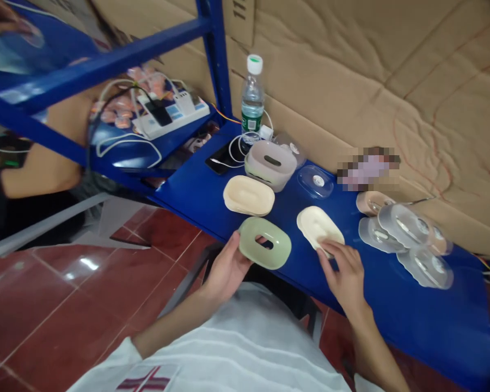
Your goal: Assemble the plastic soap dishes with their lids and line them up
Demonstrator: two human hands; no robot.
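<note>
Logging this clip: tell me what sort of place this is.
Probably a small workshop or packing bench: a blue metal shelf lined with cardboard, many plastic lids, and a power strip.

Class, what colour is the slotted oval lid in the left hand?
Pale green lid, left hand; head view.

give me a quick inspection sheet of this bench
surface: blue bench, glossy
job's things: green oval lid with slot; cream oval piece
clutter: cream tub, grey tub, clear lids, water bottle, phone
hands: left hand holds green lid; right hand rests open on cream piece
cables: white cords by bottle; power strip on shelf
surroundings: cardboard wall, red tile floor, another person's arm on the left
</note>
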